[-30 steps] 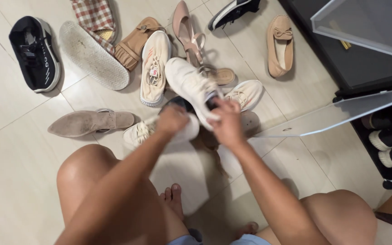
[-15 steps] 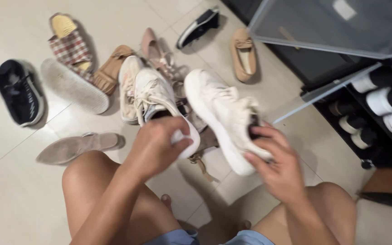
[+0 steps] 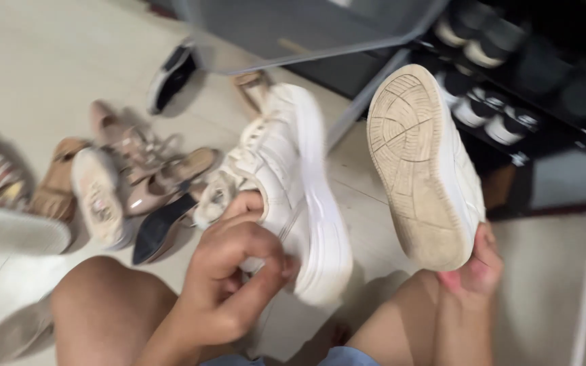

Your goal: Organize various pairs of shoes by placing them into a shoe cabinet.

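Nearest, the left hand has its fingers closed around the heel collar of a white sneaker, held tilted in the air above the knees. The right hand grips the heel of the second white sneaker, sole turned up toward us. Both look light, with stiff rubber soles and softer padded uppers, so I'd say the heel is the firm place to hold. Beyond, loose shoes lie scattered on the floor; farther right stands a dark shoe rack.
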